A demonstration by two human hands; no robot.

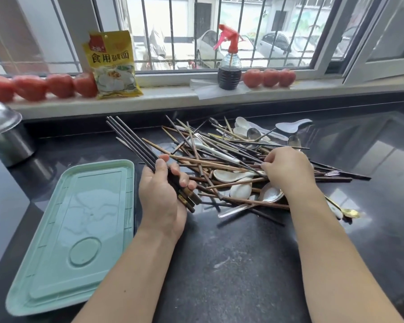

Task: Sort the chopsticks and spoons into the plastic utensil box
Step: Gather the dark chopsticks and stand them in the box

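A tangled heap of brown and black chopsticks (pixel 219 157) mixed with white and metal spoons (pixel 233 176) lies on the black counter at centre right. My left hand (pixel 163 197) grips a bundle of several black chopsticks (pixel 131 141) that point up and to the left. My right hand (pixel 287 171) reaches into the heap and pinches a dark chopstick there. The mint-green plastic utensil box (pixel 79 229) lies flat at the left with its lid closed, just left of my left hand.
A steel pot (pixel 7 134) stands at the far left. On the window sill sit tomatoes (pixel 44 86), a yellow packet (pixel 113 64) and a spray bottle (pixel 229 66). A gold spoon (pixel 350 213) lies right of my right forearm. Bare black counter (pixel 231 264) spreads between my arms.
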